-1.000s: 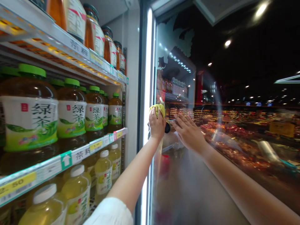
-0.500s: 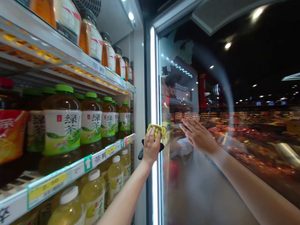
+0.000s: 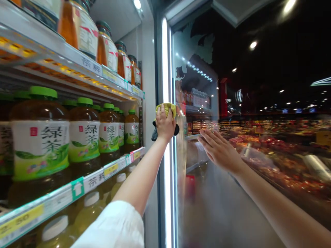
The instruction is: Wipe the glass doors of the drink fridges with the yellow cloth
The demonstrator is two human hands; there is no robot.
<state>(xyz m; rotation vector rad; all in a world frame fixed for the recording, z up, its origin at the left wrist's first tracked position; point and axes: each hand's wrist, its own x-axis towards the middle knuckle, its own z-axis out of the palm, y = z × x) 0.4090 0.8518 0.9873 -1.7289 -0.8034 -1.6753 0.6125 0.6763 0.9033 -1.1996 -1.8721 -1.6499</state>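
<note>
Cloth (image 3: 172, 109), crumpled yellow and dark fabric, is clamped under the left hand (image 3: 164, 127) beside the tall white light strip (image 3: 168, 179); even pressure suits it, with the right hand (image 3: 221, 151) apart, open, bracing the clear glass door (image 3: 219, 210).

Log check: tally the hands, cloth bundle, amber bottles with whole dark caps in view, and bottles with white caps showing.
Hands (left hand, right hand): 2
Yellow-and-dark cloth bundle: 1
Amber bottles, whole dark cap visible: 3
White-capped bottles, some partly hidden: 4
Total: 10
</note>
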